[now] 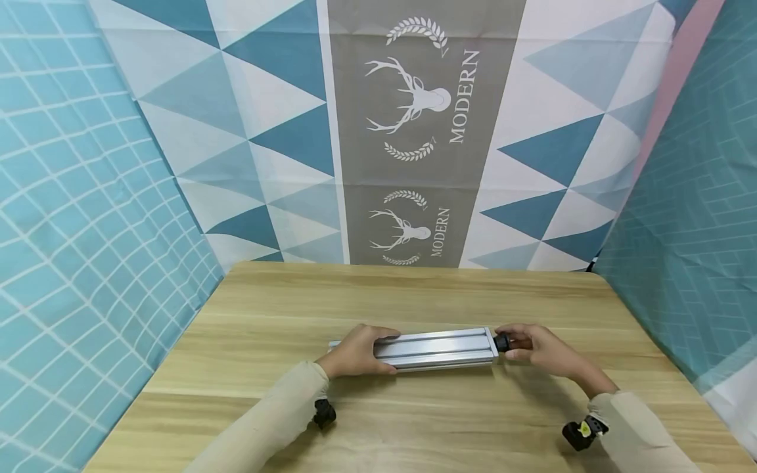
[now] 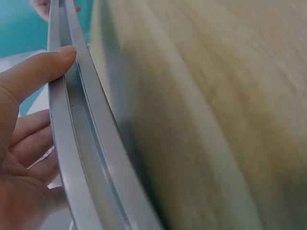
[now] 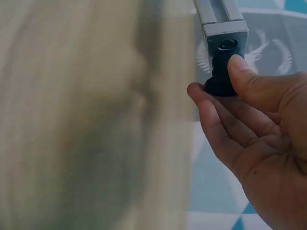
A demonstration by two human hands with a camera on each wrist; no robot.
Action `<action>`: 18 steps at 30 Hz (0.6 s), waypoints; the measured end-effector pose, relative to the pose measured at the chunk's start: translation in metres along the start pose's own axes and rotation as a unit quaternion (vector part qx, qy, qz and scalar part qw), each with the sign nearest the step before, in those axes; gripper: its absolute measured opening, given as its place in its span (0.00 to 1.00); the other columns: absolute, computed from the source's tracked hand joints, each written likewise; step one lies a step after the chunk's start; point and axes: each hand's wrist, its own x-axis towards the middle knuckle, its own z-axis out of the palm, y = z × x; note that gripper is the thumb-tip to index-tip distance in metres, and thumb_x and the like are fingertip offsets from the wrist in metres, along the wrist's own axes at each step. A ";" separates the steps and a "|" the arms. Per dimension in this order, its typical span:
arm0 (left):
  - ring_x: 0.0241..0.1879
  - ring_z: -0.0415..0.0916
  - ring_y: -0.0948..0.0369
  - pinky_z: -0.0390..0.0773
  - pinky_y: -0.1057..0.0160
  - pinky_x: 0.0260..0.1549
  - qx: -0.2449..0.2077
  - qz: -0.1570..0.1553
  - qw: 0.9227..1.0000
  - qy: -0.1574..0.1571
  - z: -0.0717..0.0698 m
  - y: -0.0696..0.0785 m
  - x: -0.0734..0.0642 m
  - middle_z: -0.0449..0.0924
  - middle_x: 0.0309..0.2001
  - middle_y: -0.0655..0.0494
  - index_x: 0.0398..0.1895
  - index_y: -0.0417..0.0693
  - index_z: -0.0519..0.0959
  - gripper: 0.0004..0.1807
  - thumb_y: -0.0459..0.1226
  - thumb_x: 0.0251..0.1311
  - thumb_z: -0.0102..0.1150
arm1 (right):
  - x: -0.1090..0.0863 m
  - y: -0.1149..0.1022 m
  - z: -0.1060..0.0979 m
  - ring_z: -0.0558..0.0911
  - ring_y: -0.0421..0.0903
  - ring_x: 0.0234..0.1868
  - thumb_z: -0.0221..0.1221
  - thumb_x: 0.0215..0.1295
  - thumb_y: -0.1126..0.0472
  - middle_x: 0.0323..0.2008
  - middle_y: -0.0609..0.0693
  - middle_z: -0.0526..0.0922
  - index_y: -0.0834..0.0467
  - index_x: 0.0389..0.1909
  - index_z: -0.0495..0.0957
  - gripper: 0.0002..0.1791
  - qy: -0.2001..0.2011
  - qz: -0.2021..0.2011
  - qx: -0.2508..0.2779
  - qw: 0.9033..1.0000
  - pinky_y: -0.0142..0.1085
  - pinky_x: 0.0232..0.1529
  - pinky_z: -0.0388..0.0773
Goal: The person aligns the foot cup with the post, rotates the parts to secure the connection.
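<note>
A long silver aluminium profile [image 1: 446,347] with lengthwise grooves lies crosswise in front of me, over the table. My left hand [image 1: 357,353] grips it near its left end, thumb on the near side and fingers over the far side. In the left wrist view, the left thumb [image 2: 60,60] presses on the grooved face. A black knob [image 1: 502,342] sticks out of the end plate [image 3: 229,36] at the right end. Thumb and fingers of my right hand [image 1: 547,353] pinch this knob. A round dark fitting [image 3: 227,44] shows on the end plate above the thumb.
The wooden table [image 1: 414,420] reaches back to a patterned cloth wall [image 1: 284,131]. Blue tiled sheeting [image 1: 89,230] borders the left side, and a teal sheet [image 1: 692,217] hangs along the right. Each wrist wears a small black camera [image 1: 324,413].
</note>
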 end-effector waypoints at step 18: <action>0.46 0.79 0.64 0.75 0.67 0.46 0.078 0.005 0.996 -0.051 0.005 0.009 0.009 0.82 0.50 0.49 0.56 0.38 0.78 0.38 0.47 0.39 0.78 | -0.002 0.018 0.013 0.82 0.52 0.45 0.65 0.59 0.60 0.49 0.61 0.81 0.67 0.55 0.75 0.25 -0.031 0.019 -0.127 0.991 0.39 0.41 0.78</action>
